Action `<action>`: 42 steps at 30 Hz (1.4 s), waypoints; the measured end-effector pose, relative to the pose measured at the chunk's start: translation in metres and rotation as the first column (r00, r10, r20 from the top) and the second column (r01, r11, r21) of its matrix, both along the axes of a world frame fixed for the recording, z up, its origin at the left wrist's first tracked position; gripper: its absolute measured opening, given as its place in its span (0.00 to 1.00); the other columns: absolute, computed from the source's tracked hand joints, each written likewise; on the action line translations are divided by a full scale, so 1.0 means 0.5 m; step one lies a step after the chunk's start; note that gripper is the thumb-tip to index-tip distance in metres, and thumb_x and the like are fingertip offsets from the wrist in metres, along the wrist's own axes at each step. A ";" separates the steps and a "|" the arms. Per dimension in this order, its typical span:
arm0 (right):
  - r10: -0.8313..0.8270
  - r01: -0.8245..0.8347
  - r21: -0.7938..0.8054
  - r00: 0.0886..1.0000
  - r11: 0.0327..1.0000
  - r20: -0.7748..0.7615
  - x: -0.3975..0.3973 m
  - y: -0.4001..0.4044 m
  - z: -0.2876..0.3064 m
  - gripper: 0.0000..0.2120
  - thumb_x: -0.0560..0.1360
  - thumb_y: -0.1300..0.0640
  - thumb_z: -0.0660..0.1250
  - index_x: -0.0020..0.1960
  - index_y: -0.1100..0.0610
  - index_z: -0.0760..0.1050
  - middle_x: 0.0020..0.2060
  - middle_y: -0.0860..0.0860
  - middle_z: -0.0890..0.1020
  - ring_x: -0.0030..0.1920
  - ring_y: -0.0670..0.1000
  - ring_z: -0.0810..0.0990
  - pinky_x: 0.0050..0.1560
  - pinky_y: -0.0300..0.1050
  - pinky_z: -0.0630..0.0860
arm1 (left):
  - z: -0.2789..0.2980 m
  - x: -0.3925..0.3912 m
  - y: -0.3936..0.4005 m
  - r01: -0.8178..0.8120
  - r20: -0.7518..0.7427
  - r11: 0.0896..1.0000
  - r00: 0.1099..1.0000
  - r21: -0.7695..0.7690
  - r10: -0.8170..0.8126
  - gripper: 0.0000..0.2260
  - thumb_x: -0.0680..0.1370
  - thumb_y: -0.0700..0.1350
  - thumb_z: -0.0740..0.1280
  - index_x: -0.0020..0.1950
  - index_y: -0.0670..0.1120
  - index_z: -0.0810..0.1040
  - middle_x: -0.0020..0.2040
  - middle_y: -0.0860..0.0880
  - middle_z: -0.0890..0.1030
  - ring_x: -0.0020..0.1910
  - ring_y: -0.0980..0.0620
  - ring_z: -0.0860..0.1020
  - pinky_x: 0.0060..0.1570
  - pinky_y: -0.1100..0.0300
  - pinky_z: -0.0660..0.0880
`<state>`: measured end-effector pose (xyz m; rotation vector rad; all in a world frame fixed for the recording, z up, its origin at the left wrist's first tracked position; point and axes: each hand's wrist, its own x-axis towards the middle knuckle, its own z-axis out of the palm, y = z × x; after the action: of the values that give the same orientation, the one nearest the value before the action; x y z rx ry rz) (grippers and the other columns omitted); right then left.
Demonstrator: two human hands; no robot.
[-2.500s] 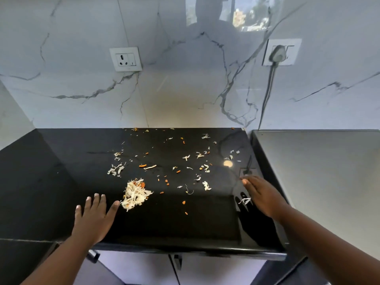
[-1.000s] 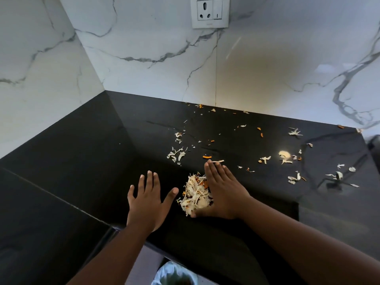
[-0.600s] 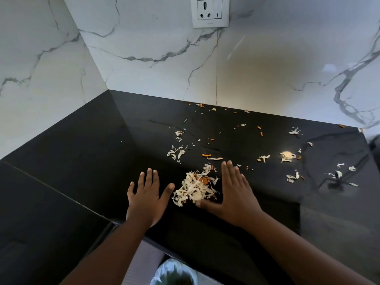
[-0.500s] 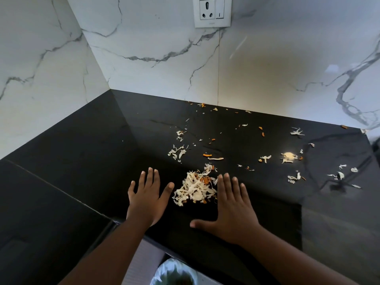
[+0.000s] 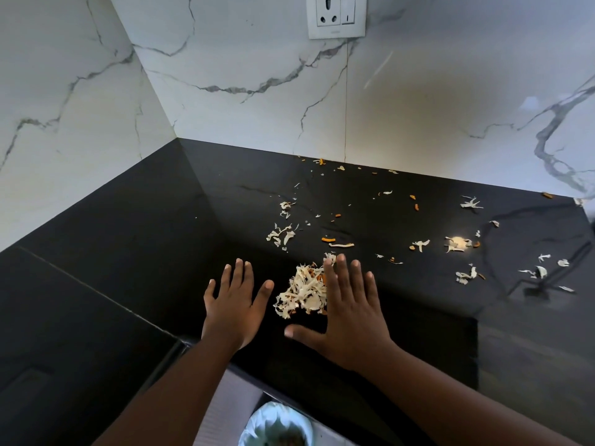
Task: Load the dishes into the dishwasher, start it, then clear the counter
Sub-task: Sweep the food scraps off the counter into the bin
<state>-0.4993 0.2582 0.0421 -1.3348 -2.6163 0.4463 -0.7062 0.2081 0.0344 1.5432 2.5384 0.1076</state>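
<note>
Nearest, below the counter's front edge: a bin (image 5: 277,426) lined with a pale bag, mouth up, set under the spot where the hands work, probably so that scraps pushed off the edge drop straight in.

On the black counter (image 5: 128,252), close to the front edge: 2 hands flat, palms down, fingers straight, gripping nothing. Left hand (image 5: 233,304) spread just left of the scrap pile (image 5: 304,292), thumb angled toward it, placed like a stop to keep the heap from spreading. Right hand (image 5: 349,313) touching the pile's right side, fingers lying along it, thumb reaching out below it, a shape suited to sweeping rather than picking up. Pile of pale shreds with orange bits held between the 2 hands, a little back from the front edge, roughly above the bin.

Farther back and toward the right edge: loose scraps (image 5: 457,244) strewn well apart from the pile, some right against the back edge; judged not yet gathered, so the counter-clearing step is only partly done.

Farthest: marble wall (image 5: 241,59) meeting at the back left corner, with a white socket (image 5: 336,16) high above the back edge.
</note>
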 end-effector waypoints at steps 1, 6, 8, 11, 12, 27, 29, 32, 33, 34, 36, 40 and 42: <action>0.028 -0.027 -0.004 0.999 1.000 0.034 -0.002 -0.008 -0.006 0.60 0.62 0.16 0.46 0.74 0.52 0.24 0.72 0.53 0.24 0.71 0.55 0.22 0.72 0.58 0.28 | 0.000 0.001 -0.001 0.000 0.003 1.000 1.000 0.002 0.000 0.33 0.78 0.65 0.38 0.79 0.49 0.46 0.79 0.51 0.43 0.77 0.53 0.40 0.75 0.47 0.42; 0.003 -0.003 0.004 1.000 1.000 -0.019 -0.038 0.020 -0.016 0.58 0.63 0.17 0.46 0.76 0.52 0.28 0.74 0.53 0.28 0.73 0.55 0.24 0.73 0.56 0.30 | -0.002 0.002 0.002 -0.015 0.011 1.000 1.000 0.003 0.015 0.31 0.79 0.64 0.40 0.79 0.50 0.46 0.79 0.52 0.43 0.77 0.53 0.40 0.75 0.47 0.41; 0.019 -0.018 0.007 0.993 1.000 -0.116 -0.048 0.037 -0.010 0.55 0.65 0.19 0.48 0.78 0.53 0.34 0.76 0.54 0.33 0.75 0.54 0.29 0.74 0.52 0.31 | -0.001 0.003 0.002 -0.018 0.011 1.000 1.000 0.001 0.018 0.31 0.79 0.64 0.40 0.79 0.50 0.46 0.79 0.52 0.43 0.77 0.53 0.40 0.75 0.48 0.41; -0.001 -0.013 -0.038 0.941 0.999 -0.339 -0.017 0.069 0.020 0.50 0.67 0.21 0.49 0.79 0.51 0.47 0.79 0.51 0.45 0.77 0.49 0.38 0.75 0.47 0.38 | -0.002 0.003 0.004 -0.012 0.016 1.000 1.000 0.009 0.012 0.31 0.79 0.64 0.40 0.79 0.51 0.46 0.79 0.52 0.44 0.77 0.54 0.40 0.75 0.48 0.42; -0.029 0.012 -0.047 0.924 0.999 -0.382 0.013 0.081 0.034 0.48 0.68 0.22 0.50 0.78 0.51 0.50 0.79 0.51 0.50 0.77 0.49 0.42 0.76 0.48 0.42 | -0.003 0.005 0.005 -0.009 0.015 1.000 1.000 0.010 0.009 0.31 0.79 0.64 0.40 0.79 0.51 0.46 0.79 0.52 0.45 0.77 0.54 0.41 0.75 0.48 0.42; -0.519 0.513 0.134 0.855 0.848 0.006 0.536 0.245 -0.005 0.49 0.67 0.22 0.55 0.75 0.57 0.59 0.74 0.58 0.62 0.76 0.58 0.56 0.75 0.56 0.53 | -0.007 0.003 0.005 -0.031 0.013 0.996 0.999 0.078 0.031 0.31 0.79 0.63 0.43 0.79 0.50 0.50 0.79 0.52 0.49 0.77 0.53 0.43 0.74 0.47 0.43; -0.503 0.502 0.110 0.864 0.858 -0.022 0.522 0.226 -0.016 0.51 0.67 0.24 0.56 0.76 0.58 0.56 0.76 0.58 0.60 0.76 0.57 0.55 0.76 0.55 0.52 | 0.001 0.010 -0.003 -0.043 0.026 0.988 0.999 0.145 0.039 0.30 0.80 0.62 0.45 0.79 0.49 0.51 0.79 0.51 0.49 0.77 0.52 0.42 0.73 0.47 0.42; -0.485 0.486 0.117 0.874 0.866 -0.044 0.512 0.202 -0.023 0.52 0.67 0.23 0.56 0.77 0.58 0.53 0.76 0.57 0.58 0.77 0.55 0.53 0.76 0.52 0.51 | 0.017 0.035 -0.019 -0.074 -0.072 0.961 0.993 0.265 0.096 0.31 0.80 0.60 0.45 0.78 0.43 0.53 0.79 0.46 0.50 0.78 0.49 0.43 0.73 0.50 0.40; -0.481 0.482 0.116 0.876 0.868 -0.041 0.514 0.196 -0.023 0.52 0.67 0.23 0.56 0.77 0.58 0.52 0.76 0.56 0.57 0.77 0.54 0.52 0.76 0.52 0.51 | 0.021 0.050 -0.023 -0.101 -0.059 0.956 0.991 0.276 0.122 0.33 0.79 0.61 0.44 0.78 0.42 0.53 0.79 0.44 0.50 0.78 0.47 0.43 0.74 0.50 0.40; -0.484 0.485 0.110 0.874 0.868 -0.037 0.519 0.195 -0.023 0.52 0.67 0.22 0.55 0.77 0.58 0.52 0.77 0.56 0.57 0.77 0.54 0.52 0.76 0.53 0.51 | 0.023 0.069 -0.025 -0.149 0.000 0.951 0.988 0.271 0.155 0.36 0.78 0.63 0.42 0.78 0.41 0.51 0.79 0.43 0.49 0.78 0.46 0.43 0.74 0.50 0.40; -0.505 0.506 0.080 0.863 0.859 -0.032 0.532 0.198 -0.024 0.54 0.66 0.20 0.53 0.78 0.57 0.50 0.77 0.56 0.55 0.77 0.55 0.51 0.77 0.54 0.50 | 0.015 0.104 -0.028 -0.201 0.095 0.956 0.978 0.212 0.184 0.40 0.75 0.66 0.38 0.78 0.40 0.48 0.79 0.41 0.48 0.78 0.45 0.43 0.74 0.50 0.41; -0.560 0.560 0.012 0.828 0.828 0.014 0.557 0.218 -0.022 0.60 0.62 0.17 0.50 0.79 0.58 0.45 0.78 0.56 0.49 0.78 0.56 0.47 0.77 0.53 0.47 | 0.001 0.124 -0.024 -0.199 0.026 0.967 0.980 0.160 0.197 0.42 0.74 0.68 0.37 0.78 0.38 0.47 0.78 0.40 0.48 0.78 0.44 0.44 0.74 0.49 0.40; -0.542 0.543 0.004 0.837 0.839 0.072 0.558 0.232 -0.022 0.62 0.60 0.16 0.48 0.79 0.58 0.41 0.79 0.55 0.46 0.78 0.53 0.44 0.77 0.51 0.44 | 0.002 0.118 -0.021 -0.242 0.004 0.961 0.970 0.132 0.243 0.44 0.73 0.70 0.37 0.78 0.38 0.46 0.78 0.40 0.48 0.78 0.44 0.43 0.74 0.48 0.41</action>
<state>-0.2204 0.3744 0.0312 -2.0325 -2.1289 0.3294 -0.6471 0.1975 0.0356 1.2685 2.7702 0.3040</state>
